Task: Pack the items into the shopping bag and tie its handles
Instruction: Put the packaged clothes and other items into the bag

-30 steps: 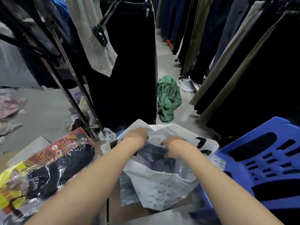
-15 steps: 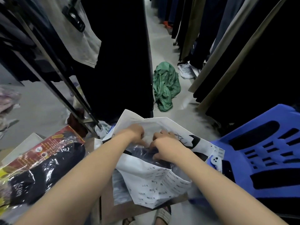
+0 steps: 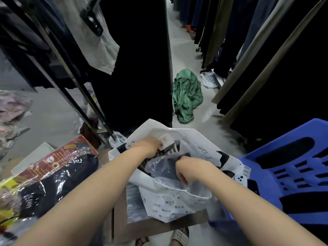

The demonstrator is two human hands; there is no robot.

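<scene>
"HELIUX" is printed repeatedly on the shopping bag (image 3: 177, 207). Inside it, a wrapped garment (image 3: 164, 168) is gripped by the right hand (image 3: 189, 171), a striped item (image 3: 173, 149) by the left hand (image 3: 150, 145).

A single wide-angle view from the person's head, tilted forward and down, close above the shopping bag (image 3: 168, 205) at 6 o'clock. The aisle floor (image 3: 174, 50) recedes toward 12, and a blue chair (image 3: 305, 130) fills 4.
</scene>
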